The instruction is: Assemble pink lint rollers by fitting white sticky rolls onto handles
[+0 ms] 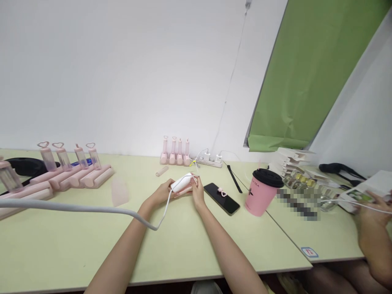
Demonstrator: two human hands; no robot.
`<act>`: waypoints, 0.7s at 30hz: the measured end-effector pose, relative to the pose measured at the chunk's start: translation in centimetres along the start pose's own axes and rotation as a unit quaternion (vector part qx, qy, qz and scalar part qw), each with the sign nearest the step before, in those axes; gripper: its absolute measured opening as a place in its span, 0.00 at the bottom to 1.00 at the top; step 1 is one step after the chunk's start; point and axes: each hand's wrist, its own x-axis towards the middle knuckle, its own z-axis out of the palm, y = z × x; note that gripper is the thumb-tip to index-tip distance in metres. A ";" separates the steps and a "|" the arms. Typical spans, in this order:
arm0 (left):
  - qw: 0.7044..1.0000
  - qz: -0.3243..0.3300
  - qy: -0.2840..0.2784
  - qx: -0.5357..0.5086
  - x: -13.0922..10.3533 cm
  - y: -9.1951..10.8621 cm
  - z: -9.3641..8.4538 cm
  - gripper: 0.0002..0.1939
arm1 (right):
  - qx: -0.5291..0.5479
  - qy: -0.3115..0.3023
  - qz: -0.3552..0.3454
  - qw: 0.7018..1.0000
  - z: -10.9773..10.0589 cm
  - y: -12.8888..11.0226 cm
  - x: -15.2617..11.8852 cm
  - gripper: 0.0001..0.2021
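Observation:
Between my two hands, low over the table, is a white-and-pink rounded device point(181, 183) whose exact kind I cannot make out. My left hand point(163, 192) grips its left end, and my right hand point(197, 190) has its fingers closed round the right end. A white cable point(165, 208) hangs in front of the device and loops off to the left, close to the camera. Just right of my right hand lies a black phone point(214, 196) with a small pink heart-shaped piece point(223, 194) on it. A short clear pink tube point(162, 171) rests behind my left hand.
Several pink devices with clear tubes point(80, 157) stand at left, more point(174, 153) by the wall. A power strip point(208, 161), black strap point(234, 179) and pink lidded cup point(260, 194) are rightward. Another person's hand point(375, 208) holds a white box at far right.

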 end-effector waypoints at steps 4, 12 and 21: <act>0.976 0.059 0.117 0.172 0.1 1.4 0.5 0.45 | -0.012 -0.025 -0.027 0.999 0.2 -0.4 -0.6 0.24; 0.990 0.080 0.041 0.106 -1.1 4.9 1.0 0.39 | -0.109 -0.096 -0.089 0.985 0.7 -1.4 -2.1 0.20; 0.998 0.018 0.026 0.059 0.4 3.2 2.5 0.28 | -0.140 0.024 -0.086 0.986 0.9 -1.8 -2.1 0.17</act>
